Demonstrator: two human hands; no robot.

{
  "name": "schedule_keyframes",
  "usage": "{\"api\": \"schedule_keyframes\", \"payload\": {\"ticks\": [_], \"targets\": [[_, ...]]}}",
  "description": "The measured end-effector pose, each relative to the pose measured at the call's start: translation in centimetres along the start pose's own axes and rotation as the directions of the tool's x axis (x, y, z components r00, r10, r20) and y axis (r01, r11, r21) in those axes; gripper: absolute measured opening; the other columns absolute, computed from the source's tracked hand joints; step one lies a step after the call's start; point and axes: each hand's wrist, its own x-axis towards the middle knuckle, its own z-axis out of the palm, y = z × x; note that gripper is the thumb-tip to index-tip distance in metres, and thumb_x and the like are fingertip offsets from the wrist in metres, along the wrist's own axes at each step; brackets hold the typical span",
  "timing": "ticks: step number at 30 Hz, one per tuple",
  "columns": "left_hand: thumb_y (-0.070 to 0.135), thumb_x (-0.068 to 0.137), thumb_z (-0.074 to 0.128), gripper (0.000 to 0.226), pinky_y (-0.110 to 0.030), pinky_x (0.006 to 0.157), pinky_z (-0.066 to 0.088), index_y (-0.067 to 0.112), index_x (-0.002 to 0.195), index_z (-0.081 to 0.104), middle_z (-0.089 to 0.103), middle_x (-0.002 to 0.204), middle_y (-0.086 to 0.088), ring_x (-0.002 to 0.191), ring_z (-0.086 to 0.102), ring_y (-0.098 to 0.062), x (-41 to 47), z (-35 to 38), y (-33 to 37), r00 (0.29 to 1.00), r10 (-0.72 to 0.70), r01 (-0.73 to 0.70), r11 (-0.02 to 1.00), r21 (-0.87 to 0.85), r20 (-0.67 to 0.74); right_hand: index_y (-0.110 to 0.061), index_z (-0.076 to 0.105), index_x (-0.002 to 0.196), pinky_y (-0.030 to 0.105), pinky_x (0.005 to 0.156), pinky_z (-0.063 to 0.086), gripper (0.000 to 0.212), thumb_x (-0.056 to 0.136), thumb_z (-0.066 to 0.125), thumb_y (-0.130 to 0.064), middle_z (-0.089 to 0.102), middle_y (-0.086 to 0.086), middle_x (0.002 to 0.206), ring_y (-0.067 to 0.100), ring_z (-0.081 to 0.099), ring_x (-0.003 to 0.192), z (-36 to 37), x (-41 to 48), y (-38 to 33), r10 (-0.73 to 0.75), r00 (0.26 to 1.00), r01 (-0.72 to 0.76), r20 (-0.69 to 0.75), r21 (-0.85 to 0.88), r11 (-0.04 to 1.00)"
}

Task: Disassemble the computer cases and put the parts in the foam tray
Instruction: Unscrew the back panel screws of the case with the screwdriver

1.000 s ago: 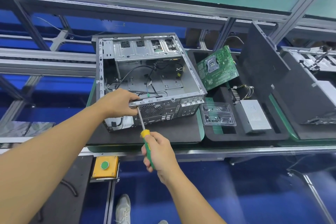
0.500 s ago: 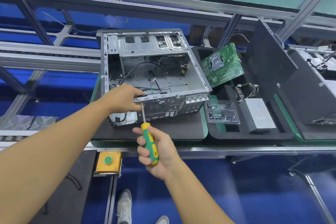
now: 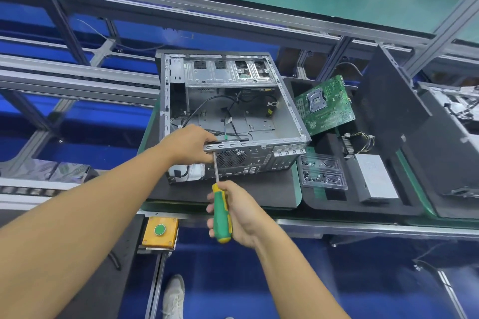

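While the right hand (image 3: 239, 212) clenched the green-and-yellow handle of the screwdriver (image 3: 220, 204) at six o'clock, its steel shaft rose to the rear edge of the open grey metal computer case (image 3: 259, 122), which lay on its side on black foam at centre. The left hand (image 3: 186, 146) gripped that slotted rear edge. At three o'clock, the black foam tray (image 3: 337, 206) held a green motherboard (image 3: 326, 103) and a silver power supply (image 3: 375, 179).

Our screwdriver (image 3: 220, 212) has a green handle with yellow stripes. We see the computer case (image 3: 259, 122) in bare silver-grey, black cables (image 3: 220, 97) inside. The motherboard (image 3: 326, 106) is green, the foam tray (image 3: 334, 204) black, the power supply (image 3: 375, 179) pale grey, and the button box (image 3: 171, 237) yellow with a green button (image 3: 159, 229).
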Motion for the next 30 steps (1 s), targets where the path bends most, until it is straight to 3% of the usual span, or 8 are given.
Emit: {"api": "schedule_keyframes", "payload": {"ticks": [5, 9, 14, 16, 19, 23, 27, 30], "targets": [[0.034, 0.076, 0.067, 0.007, -0.028, 0.05, 0.039, 0.033, 0.082, 0.063, 0.048, 0.055, 0.008, 0.053, 0.046, -0.008, 0.1, 0.0, -0.1, 1.0, 0.0, 0.0, 1.0, -0.003, 0.019, -0.007, 0.054, 0.095, 0.035, 0.057, 0.056, 0.007, 0.098, 0.058, -0.012, 0.056, 0.014, 0.094, 0.017, 0.058, 0.061, -1.1, -0.2, -0.1, -0.13, 0.991, 0.124, -0.043, -0.119, 0.985], [0.037, 0.078, 0.068, 0.011, -0.03, 0.052, 0.044, 0.038, 0.088, 0.063, 0.051, 0.058, 0.011, 0.055, 0.046, -0.004, 0.2, 0.0, -0.2, 1.0, 0.017, -0.017, 1.0, 0.003, 0.017, -0.017, 0.043, 0.102, 0.03, 0.047, 0.053, 0.022, 0.095, 0.064, -0.022, 0.061, 0.008, 0.101, 0.018, 0.062, 0.056, -0.9, -0.4, 0.3, -0.181, 0.977, 0.143, -0.113, -0.284, 0.948], [0.036, 0.078, 0.067, 0.021, -0.027, 0.049, 0.036, 0.041, 0.071, 0.048, 0.048, 0.055, 0.01, 0.053, 0.044, -0.005, 0.1, 0.1, -0.3, 1.0, 0.014, -0.014, 1.0, 0.007, 0.016, -0.007, 0.052, 0.111, 0.029, 0.053, 0.046, 0.029, 0.103, 0.04, -0.033, 0.065, 0.011, 0.083, 0.021, 0.052, 0.055, -0.6, -1.2, -1.0, 0.034, 0.999, -0.031, 0.04, -0.088, 0.996], [0.037, 0.078, 0.067, 0.019, -0.026, 0.049, 0.033, 0.042, 0.075, 0.05, 0.049, 0.056, 0.009, 0.054, 0.045, -0.004, 0.2, 0.2, -0.4, 1.0, 0.019, -0.019, 1.0, 0.017, 0.012, -0.003, 0.056, 0.109, 0.032, 0.058, 0.049, 0.029, 0.104, 0.034, -0.022, 0.068, 0.012, 0.085, 0.021, 0.054, 0.06, -0.8, -1.4, -0.9, 0.02, 0.998, -0.015, 0.055, -0.092, 0.996], [0.039, 0.077, 0.067, 0.017, -0.025, 0.049, 0.033, 0.041, 0.073, 0.051, 0.051, 0.057, 0.008, 0.053, 0.047, -0.005, 0.2, 0.3, -0.4, 1.0, 0.007, -0.007, 1.0, 0.005, 0.011, -0.006, 0.051, 0.104, 0.034, 0.057, 0.054, 0.007, 0.101, 0.053, -0.012, 0.069, 0.011, 0.089, 0.021, 0.057, 0.062, -0.9, -1.4, -0.3, -0.125, 0.992, 0.12, -0.015, -0.185, 0.975], [0.041, 0.077, 0.066, 0.008, -0.026, 0.049, 0.038, 0.036, 0.083, 0.062, 0.054, 0.058, 0.007, 0.058, 0.051, -0.006, 0.4, 0.4, -0.7, 1.0, 0.012, -0.011, 1.0, 0.024, -0.014, -0.01, 0.04, 0.11, 0.029, 0.045, 0.051, 0.03, 0.095, 0.065, -0.017, 0.06, 0.011, 0.095, 0.018, 0.056, 0.051, -0.8, -1.2, 0.2, -0.174, 0.979, 0.142, -0.106, -0.257, 0.956], [0.042, 0.077, 0.064, 0.024, -0.026, 0.051, 0.04, 0.032, 0.097, 0.069, 0.059, 0.063, 0.006, 0.063, 0.056, -0.01, 0.5, 0.7, -0.9, 1.0, 0.022, -0.022, 0.999, 0.028, -0.022, -0.008, 0.049, 0.112, 0.028, 0.046, 0.041, 0.026, 0.102, 0.05, -0.032, 0.059, 0.01, 0.082, 0.02, 0.049, 0.05, -0.7, -1.4, -0.4, -0.053, 0.998, 0.05, -0.034, -0.088, 0.995], [0.04, 0.076, 0.065, 0.017, -0.026, 0.05, 0.039, 0.031, 0.09, 0.068, 0.054, 0.059, 0.007, 0.06, 0.052, -0.009, 0.5, 0.8, -0.9, 0.999, 0.026, -0.025, 0.999, 0.028, -0.029, -0.001, 0.059, 0.108, 0.031, 0.052, 0.047, 0.032, 0.104, 0.034, -0.022, 0.067, 0.011, 0.079, 0.021, 0.054, 0.056, -0.9, -1.5, 0.0, -0.037, 0.999, 0.038, 0.006, -0.056, 0.998]]}}
